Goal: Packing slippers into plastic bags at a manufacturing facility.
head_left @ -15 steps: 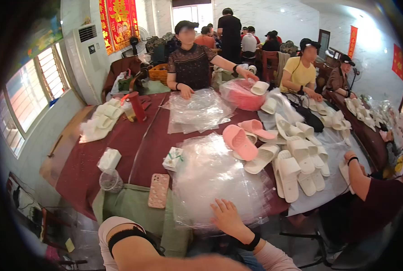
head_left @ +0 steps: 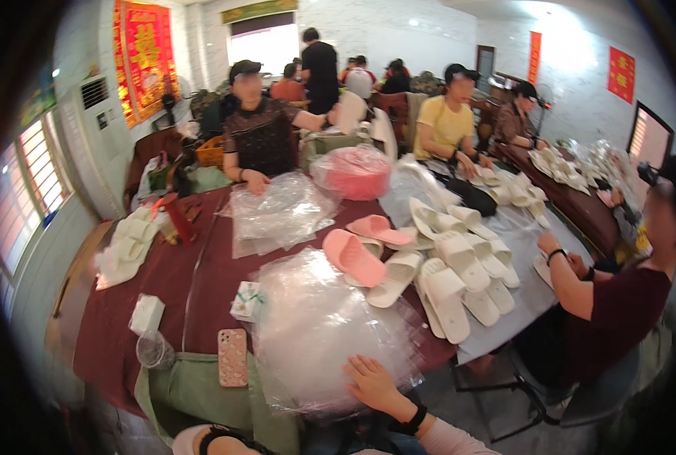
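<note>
My right hand (head_left: 374, 385) lies palm down on the near edge of a stack of clear plastic bags (head_left: 315, 326), fingers stretched out, holding nothing. Of my left arm only a pale sleeve and black band (head_left: 228, 438) show at the bottom edge; the hand itself is out of the picture. Beyond the stack, a pink slipper (head_left: 353, 258) and a second pink slipper (head_left: 380, 229) rest against several white slippers (head_left: 445, 299). Left of the bags are a phone in a pink patterned case (head_left: 232, 358) and a small white box with green ribbon (head_left: 247, 302).
On the dark red table are a clear plastic cup (head_left: 154, 350), a white pack (head_left: 147, 315), a red cylinder (head_left: 177, 218) and a pink bundle in plastic (head_left: 355, 173). Co-workers sit across the table and at the right. Green cloth (head_left: 186, 387) hangs at the near edge.
My view has swung right, so things sit further left. My left forearm has dropped mostly out of view. The person opposite now holds up a white piece. My right hand stays on the bags.
</note>
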A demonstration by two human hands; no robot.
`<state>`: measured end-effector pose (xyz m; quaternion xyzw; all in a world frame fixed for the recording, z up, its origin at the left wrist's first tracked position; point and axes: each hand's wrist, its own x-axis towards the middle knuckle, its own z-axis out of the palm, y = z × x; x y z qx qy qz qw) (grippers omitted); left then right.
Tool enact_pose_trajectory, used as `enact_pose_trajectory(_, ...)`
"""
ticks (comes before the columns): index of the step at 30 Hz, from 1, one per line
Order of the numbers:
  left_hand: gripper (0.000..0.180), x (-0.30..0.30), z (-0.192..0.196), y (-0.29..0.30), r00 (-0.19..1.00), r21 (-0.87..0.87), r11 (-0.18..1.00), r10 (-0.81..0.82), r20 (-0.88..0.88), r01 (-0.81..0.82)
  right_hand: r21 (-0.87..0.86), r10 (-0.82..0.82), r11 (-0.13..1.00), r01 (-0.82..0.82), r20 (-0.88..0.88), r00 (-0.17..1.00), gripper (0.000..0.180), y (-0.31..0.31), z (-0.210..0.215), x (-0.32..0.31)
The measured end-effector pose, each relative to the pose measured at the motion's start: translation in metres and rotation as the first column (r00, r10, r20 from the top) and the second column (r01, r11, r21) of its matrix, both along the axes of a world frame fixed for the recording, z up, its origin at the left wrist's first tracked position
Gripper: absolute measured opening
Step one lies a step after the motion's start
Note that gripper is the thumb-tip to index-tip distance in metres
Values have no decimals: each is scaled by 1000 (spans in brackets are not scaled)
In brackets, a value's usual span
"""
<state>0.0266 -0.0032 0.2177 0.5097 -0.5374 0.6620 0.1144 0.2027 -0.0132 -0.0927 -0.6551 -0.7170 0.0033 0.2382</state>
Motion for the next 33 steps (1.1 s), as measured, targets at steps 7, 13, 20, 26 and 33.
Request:
enact_pose_trajectory(7, 53, -13, -206, 48, -297, 282, 199, -48, -954, -939, 0, 11, 1000, -11, 8, 1000, 46, 19, -1, 12)
enact_pose_trajectory(13, 58, -28, -291, 67, -719, 726, 90, 99, -688, -682, 29, -190, 980, 196, -136, 972, 46, 29, 20, 73)
enact_pose_trajectory(20, 59, -21, -310, 62, -687, 694, 51, 108, -719, -718, 137, -667, 583, 801, -482, 568, 58, 38, 57, 180)
enact_pose_trajectory(26, 59, -14, -320, 61, -667, 673, -34, 179, -724, -739, 32, -403, 644, 764, -836, 374, 56, 77, 6, 233)
enact_pose_trajectory(33, 60, -19, -319, 63, -677, 677, -60, 155, -720, -734, 34, -102, 706, 708, -983, 150, 56, 64, 49, 184)
